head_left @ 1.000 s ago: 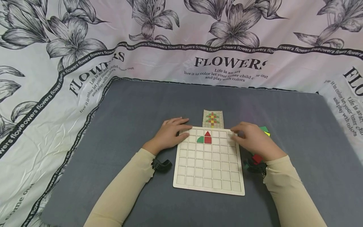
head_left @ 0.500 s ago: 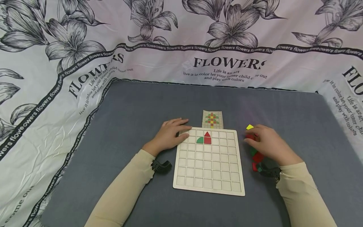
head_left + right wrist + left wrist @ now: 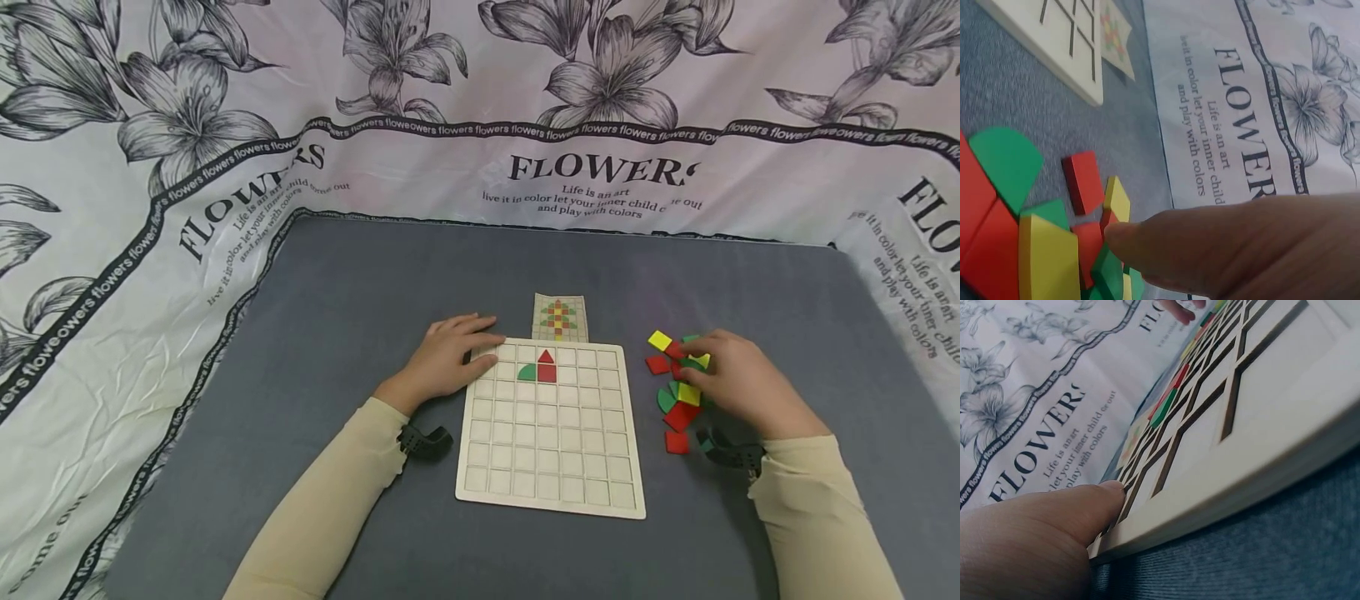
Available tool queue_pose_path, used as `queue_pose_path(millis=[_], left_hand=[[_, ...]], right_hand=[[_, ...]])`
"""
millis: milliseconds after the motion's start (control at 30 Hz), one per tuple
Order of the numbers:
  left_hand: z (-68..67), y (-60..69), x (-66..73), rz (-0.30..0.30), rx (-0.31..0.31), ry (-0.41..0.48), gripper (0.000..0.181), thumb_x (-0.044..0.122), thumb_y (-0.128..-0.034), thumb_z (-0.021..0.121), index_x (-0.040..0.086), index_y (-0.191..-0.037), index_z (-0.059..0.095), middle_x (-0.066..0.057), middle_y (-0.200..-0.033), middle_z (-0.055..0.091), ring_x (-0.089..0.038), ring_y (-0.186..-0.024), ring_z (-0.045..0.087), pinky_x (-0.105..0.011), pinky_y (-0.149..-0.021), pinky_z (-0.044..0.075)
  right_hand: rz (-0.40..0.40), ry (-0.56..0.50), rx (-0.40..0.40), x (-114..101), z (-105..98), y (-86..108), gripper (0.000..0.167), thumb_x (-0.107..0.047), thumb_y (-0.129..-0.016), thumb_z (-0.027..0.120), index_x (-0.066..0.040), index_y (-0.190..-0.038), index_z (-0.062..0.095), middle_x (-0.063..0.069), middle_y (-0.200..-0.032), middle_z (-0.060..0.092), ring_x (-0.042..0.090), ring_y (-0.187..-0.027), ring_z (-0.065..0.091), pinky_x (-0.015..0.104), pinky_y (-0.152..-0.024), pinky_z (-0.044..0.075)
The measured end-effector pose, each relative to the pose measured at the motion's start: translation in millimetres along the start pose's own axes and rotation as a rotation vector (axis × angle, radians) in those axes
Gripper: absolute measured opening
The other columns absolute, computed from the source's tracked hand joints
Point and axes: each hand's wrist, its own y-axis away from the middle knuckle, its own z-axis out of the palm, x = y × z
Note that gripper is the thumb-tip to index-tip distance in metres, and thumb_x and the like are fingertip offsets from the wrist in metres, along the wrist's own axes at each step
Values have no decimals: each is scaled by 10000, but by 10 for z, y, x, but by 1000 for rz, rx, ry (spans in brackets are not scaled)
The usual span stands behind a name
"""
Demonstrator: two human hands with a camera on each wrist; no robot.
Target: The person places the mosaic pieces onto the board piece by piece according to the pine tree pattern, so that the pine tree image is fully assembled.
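My left hand [image 3: 447, 358] lies relaxed on the grid board [image 3: 551, 454]; my right hand [image 3: 738, 383] is at the coloured pieces [image 3: 681, 416] right of it, whether pinching one I cannot tell.

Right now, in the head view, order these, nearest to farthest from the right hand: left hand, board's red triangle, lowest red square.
1. Red square: right of the board.
2. Red triangle: on board's top row.
3. Left hand: at board's left edge.
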Motion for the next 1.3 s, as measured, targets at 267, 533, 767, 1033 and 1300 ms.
queue_pose_path(millis=[267,533,767,1033,1300], left_hand=[[-14,1,6,7,4,-1,436,418,-1080,596,257,-1484,636,-24,-1655,439,-297,-1572,317,-611,-1253,217],[0,-3,19,5,6,6,439,420,-1080,596,254,-1484,637,-23,-1654,441,-299,-1573,315,-609,-1250,220],[-3,-8,10,3,2,0,434,413,-1083,592,255,-1485,636,-26,-1656,437,-299,-1573,313,-613,-1251,215],[2,-19,8,4,2,2,437,421,-1080,595,257,-1483,637,-24,-1656,438,-293,-1574,311,-609,-1253,212],[3,-17,-6,-1,1,6,438,428,-1082,586,259,-1483,638,-19,-1660,432,-290,-1577,305,-607,-1258,197]], right_hand=[[44,30,-58,101,15,-28,317,-94,-945,760,105,-1191,730,305,-1140,670,461,-1010,633,605,-816,560],[77,12,-46,114,38,-13,310,-108,-938,767,112,-1153,730,293,-1087,665,420,-945,638,567,-755,566],[112,-3,-29,86,28,-10,362,-246,-932,815,43,-1136,739,198,-974,731,296,-833,658,471,-675,556],[82,-53,-16,28,55,3,269,-162,-946,791,31,-1123,731,161,-936,738,221,-756,630,338,-615,493],[38,-91,3,-87,79,-30,165,-124,-989,734,-8,-1106,742,121,-958,735,175,-706,560,317,-585,458]])
